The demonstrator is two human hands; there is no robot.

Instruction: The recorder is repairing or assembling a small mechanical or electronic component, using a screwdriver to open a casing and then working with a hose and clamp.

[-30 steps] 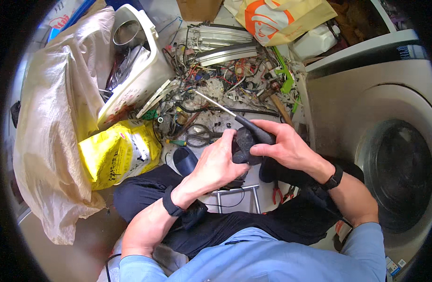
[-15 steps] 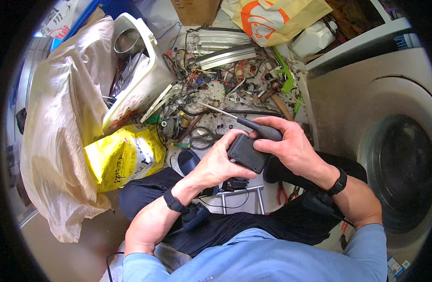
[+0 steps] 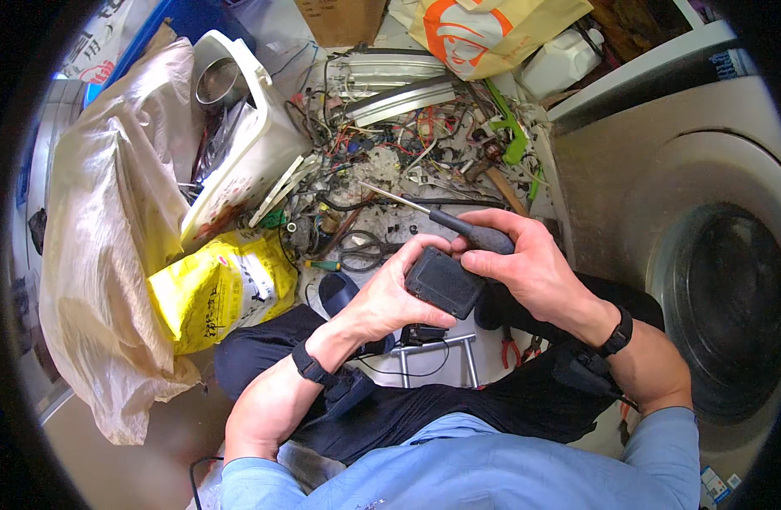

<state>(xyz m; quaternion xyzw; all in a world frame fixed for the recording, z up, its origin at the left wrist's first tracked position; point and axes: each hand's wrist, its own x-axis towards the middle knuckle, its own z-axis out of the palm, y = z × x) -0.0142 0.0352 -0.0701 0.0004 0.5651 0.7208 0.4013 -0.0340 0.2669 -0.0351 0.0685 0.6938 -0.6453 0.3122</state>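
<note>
Holding a black box (image 3: 446, 282) in the left hand (image 3: 389, 295), pinched between the thumb at its near side and bent fingers at its far-left side. Curling the right hand (image 3: 531, 265) around the handle of a screwdriver (image 3: 450, 223), with the thumb along the near side of the grip. Too covered by that thumb to tell whether handle and box touch.

Raised, both of them, above the near part of the floor (image 3: 384, 163), between the knees. Turned with the broad, flat face of the box upward, its long axis slanting from far left to near right. Nearly parallel to this along the screwdriver's length; pointing the bare metal tip away and leftward, over the clutter, with the butt end back toward the right palm.

Littered thickly across the middle of the floor with wires and small scraps. Toward its far edge, strewn with pale metal rails (image 3: 399, 106), backed by a cardboard box (image 3: 341, 21) and a cream bag (image 3: 501, 34). Near its right edge, scattered with a wooden-handled hammer (image 3: 505, 189) and a green strip (image 3: 514, 140), bordered by a washing machine (image 3: 603, 170). Along its left edge, crowded with a white bin (image 3: 263, 157), a yellow bag (image 3: 225, 293) and a pale sheet (image 3: 101, 255).
</note>
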